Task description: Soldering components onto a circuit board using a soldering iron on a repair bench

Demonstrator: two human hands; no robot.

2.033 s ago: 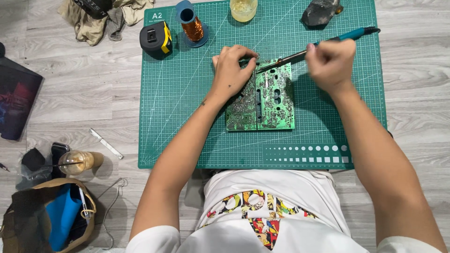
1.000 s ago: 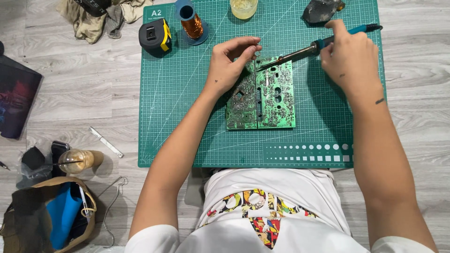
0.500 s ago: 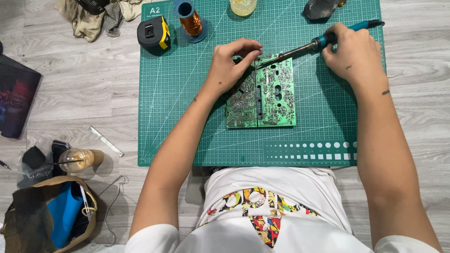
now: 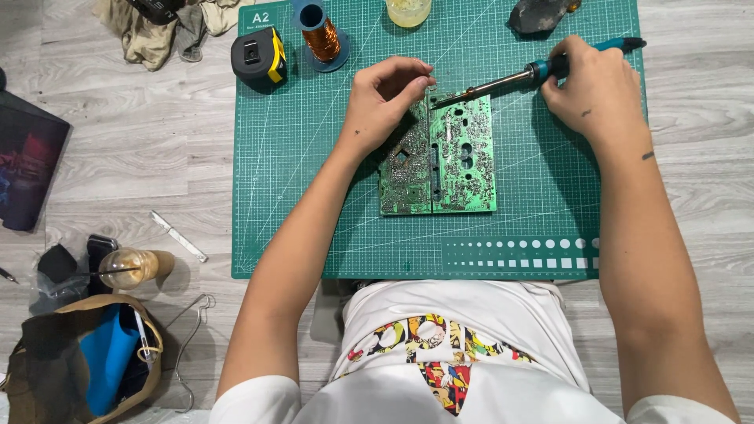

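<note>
While the green circuit board (image 4: 438,157) lies flat in the middle of the green cutting mat (image 4: 314,196), the left hand (image 4: 385,98) pinches its top edge with curled fingers, and the right hand (image 4: 593,90) is clenched around a blue-handled soldering iron (image 4: 534,73), tip touching the board's upper edge. A copper wire spool (image 4: 320,35) stands near the mat's far edge.

You worked on a grey wood floor (image 4: 118,157). On it lay a green cutting mat (image 4: 314,196), a rag (image 4: 149,31), a dark pad (image 4: 27,169), a metal strip (image 4: 179,235), a jar (image 4: 129,267) and a brown bag (image 4: 86,361). The mat carried a board (image 4: 440,157), a tape measure (image 4: 257,56), a wire spool (image 4: 320,35) and a cup (image 4: 408,11).
</note>
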